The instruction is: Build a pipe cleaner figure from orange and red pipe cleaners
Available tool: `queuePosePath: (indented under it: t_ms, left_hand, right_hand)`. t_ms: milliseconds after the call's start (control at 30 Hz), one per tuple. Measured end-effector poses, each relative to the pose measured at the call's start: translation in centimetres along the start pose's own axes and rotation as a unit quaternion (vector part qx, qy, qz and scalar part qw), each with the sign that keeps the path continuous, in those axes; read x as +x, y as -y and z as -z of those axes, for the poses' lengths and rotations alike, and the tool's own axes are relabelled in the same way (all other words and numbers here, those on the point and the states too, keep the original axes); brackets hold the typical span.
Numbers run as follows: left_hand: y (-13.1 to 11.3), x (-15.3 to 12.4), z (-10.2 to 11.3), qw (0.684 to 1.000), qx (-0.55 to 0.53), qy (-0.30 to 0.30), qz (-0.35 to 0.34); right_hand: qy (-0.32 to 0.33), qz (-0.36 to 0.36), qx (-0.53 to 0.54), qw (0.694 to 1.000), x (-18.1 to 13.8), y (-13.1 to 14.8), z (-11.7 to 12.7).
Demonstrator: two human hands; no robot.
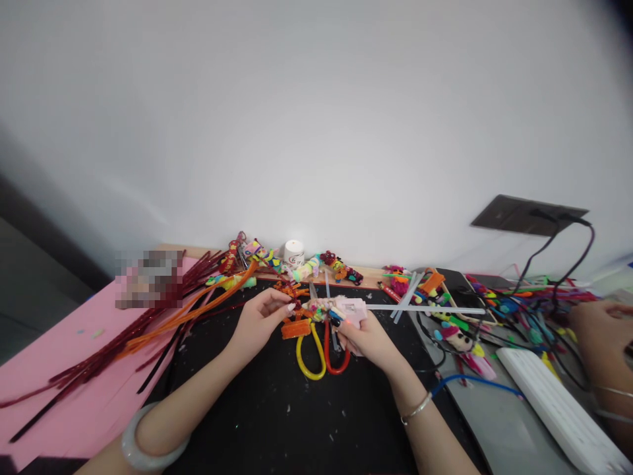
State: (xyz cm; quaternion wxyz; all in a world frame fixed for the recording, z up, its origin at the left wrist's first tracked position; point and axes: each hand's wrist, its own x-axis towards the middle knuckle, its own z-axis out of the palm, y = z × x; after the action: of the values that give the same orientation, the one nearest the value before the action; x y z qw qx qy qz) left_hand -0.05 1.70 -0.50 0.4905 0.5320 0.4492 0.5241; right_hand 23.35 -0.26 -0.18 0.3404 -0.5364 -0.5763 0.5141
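Observation:
My left hand (262,316) pinches a small craft piece of coloured pipe cleaners (319,307) at its left end. My right hand (363,336) is wrapped around a pink glue gun (352,309), whose nozzle points left at that piece. An orange pipe-cleaner piece (295,328) lies just under my left fingers. Scissors with one yellow and one red handle (320,349) lie on the black mat (277,415) below both hands.
A bundle of red and orange pipe cleaners (148,323) lies on pink sheets (59,369) at left. Finished colourful figures (341,267) and a white cup (293,252) line the wall. Right: clear glue sticks (425,308), tangled cables, a white power strip (558,409), another person's hand (601,330).

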Motion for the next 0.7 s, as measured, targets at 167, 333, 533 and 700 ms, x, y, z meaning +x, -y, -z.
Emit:
queuePosePath:
  t_ms: [167,333,533,700]
  left_hand:
    - [0.0,0.1,0.0,0.999,-0.028,-0.009,0.015]
    - [0.1,0.2,0.0,0.998,-0.05,-0.024,0.019]
    - [0.1,0.3,-0.1,0.998,-0.051,-0.029,0.017]
    - [0.1,0.2,-0.1,0.998,-0.046,-0.025,0.017]
  right_hand:
    - [0.009,0.008,-0.011,1.0,-0.1,0.3,-0.1]
    - [-0.001,0.013,0.014,1.0,-0.1,0.6,0.0]
    - [-0.047,0.016,-0.011,0.999,0.2,0.6,0.6]
    - [-0.121,0.021,-0.08,0.989,0.1,0.9,1.2]
